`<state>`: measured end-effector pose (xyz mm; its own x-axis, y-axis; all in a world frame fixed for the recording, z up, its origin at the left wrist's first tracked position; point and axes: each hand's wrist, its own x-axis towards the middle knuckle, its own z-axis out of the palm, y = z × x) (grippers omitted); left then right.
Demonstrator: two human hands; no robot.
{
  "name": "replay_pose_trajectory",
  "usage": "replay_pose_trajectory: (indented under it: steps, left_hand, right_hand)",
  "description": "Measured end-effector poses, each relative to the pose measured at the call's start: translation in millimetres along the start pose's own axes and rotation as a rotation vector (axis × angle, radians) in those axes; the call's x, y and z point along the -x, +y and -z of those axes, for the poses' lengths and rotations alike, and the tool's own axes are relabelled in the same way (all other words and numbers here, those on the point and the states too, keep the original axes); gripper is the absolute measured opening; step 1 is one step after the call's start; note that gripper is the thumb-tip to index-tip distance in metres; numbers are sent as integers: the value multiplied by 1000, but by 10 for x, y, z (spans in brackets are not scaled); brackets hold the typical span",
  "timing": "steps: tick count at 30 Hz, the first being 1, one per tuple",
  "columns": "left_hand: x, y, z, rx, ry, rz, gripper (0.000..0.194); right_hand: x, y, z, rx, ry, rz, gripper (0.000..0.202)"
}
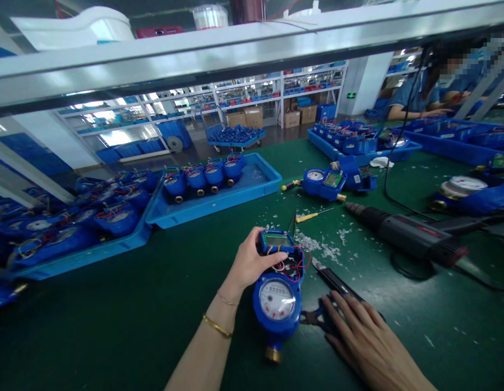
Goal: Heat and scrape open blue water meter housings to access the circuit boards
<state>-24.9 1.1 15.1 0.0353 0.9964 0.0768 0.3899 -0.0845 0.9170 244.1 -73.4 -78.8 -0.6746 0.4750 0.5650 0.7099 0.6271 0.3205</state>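
My left hand [252,260] grips the top end of a blue water meter [277,298], with thumb and fingers around its raised display part [276,239]. Red and white wires show in the opened compartment, and the round dial faces up above a brass fitting. My right hand [361,331] lies with fingers stretched out over the handles of a pair of cutting pliers [312,317], whose jaws point at the meter's side. Just beyond those fingers rests a black utility knife [335,279]. The hand partly hides both tools.
A heat gun [410,233] lies at right, its cord trailing. Beyond are white scraps [323,247], a yellow screwdriver [312,216] and another opened meter [323,182]. Blue trays [215,205] hold meters. A metal shelf beam [235,51] crosses overhead. A co-worker [414,98] sits back right.
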Motion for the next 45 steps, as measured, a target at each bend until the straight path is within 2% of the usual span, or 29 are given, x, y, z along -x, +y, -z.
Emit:
replay_pose_trajectory:
  steps: [4, 6, 9, 13, 17, 20, 24, 30, 37, 45]
  left_hand:
    - [-12, 9, -3, 41, 1, 23, 62]
    - [-17, 10, 0, 41, 2, 15, 63]
    - [-17, 11, 1, -1, -3, -12, 52]
    - [-4, 37, -16, -72, 73, -35, 51]
    - [14, 81, -41, -160, 145, -51, 48]
    - [19, 92, -52, -229, 180, -66, 48]
    - [16, 84, -58, -244, 182, -68, 48]
    - [19, 104, -48, -221, 171, -65, 48]
    - [21, 109, -26, -147, 106, -106, 46]
    - [5, 75, -30, -49, 75, -130, 45]
  right_hand:
    - [-14, 44, 36, -85, 58, 61, 32]
    - [6, 74, 79, -151, 81, 33, 33]
    - [-12, 120, 177, -254, 128, -151, 36]
    - [-293, 126, 354, -460, 57, -486, 30]
    - [-671, 31, 421, -409, 63, -576, 38]
    - [-836, -61, 359, -333, 74, -602, 43]
    - [-921, -126, 252, -273, 70, -633, 51]
    - [-948, -156, 146, -297, 96, -656, 51]
    - [-955, -264, 14, -290, 154, -694, 47]
    - [-975, -328, -102, -411, 227, -770, 44]
